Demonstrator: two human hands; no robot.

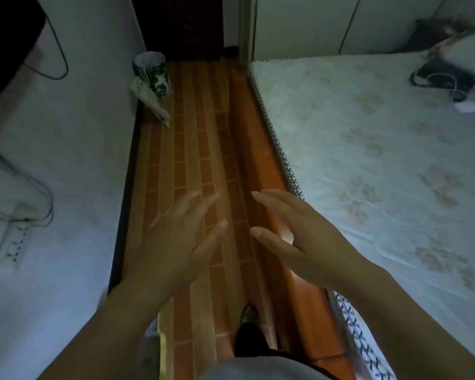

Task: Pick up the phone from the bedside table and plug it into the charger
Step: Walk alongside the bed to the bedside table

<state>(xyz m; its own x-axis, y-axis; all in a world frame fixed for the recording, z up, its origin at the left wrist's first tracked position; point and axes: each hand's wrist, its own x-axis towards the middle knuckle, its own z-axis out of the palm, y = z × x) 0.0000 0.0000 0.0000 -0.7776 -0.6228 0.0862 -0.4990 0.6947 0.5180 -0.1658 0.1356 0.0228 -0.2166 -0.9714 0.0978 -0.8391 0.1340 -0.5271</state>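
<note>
Hands first: our left hand (pixel 181 237) and right hand (pixel 299 231) hover open and empty over the floor (pixel 192 149). Farther off, on the mattress (pixel 368 160), a dark blurred thing (pixel 436 72) with a white cable (pixel 450 83) may be the phone; we cannot tell. We judge it rigid, light and slick, best pinched by its long edges.

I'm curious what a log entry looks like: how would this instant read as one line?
left hand: open, empty | right hand: open, empty | phone: not identifiable | power strip: on left wall
</note>
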